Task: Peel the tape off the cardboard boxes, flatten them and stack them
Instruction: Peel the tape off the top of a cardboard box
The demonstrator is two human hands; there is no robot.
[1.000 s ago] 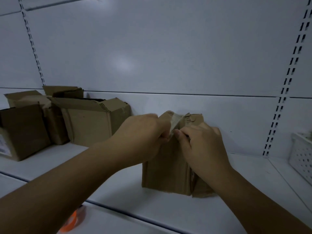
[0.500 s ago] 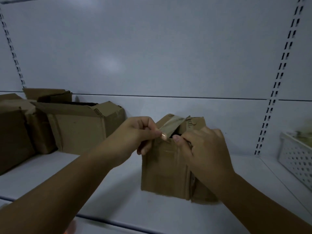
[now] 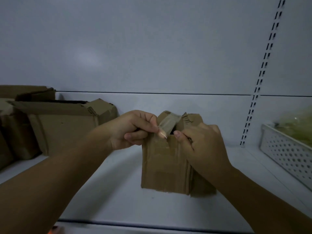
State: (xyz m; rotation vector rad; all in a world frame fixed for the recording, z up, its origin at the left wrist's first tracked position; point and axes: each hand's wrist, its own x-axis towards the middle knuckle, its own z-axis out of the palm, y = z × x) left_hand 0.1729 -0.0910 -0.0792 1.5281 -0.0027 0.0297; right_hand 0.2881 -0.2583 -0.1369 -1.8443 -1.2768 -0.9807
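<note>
Shelf (image 3: pixel 118 191): box (image 3: pixel 165 169) between hands (tape (image 3: pixel 168 123) pinched).

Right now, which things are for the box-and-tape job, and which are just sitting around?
For the job:
- small cardboard box, steadied by the right hand
- tape strip, pinched in the left hand
- other cardboard boxes, waiting on the left

Just sitting around:
- white perforated basket
- orange thing, bottom edge, too blurred to identify
</note>
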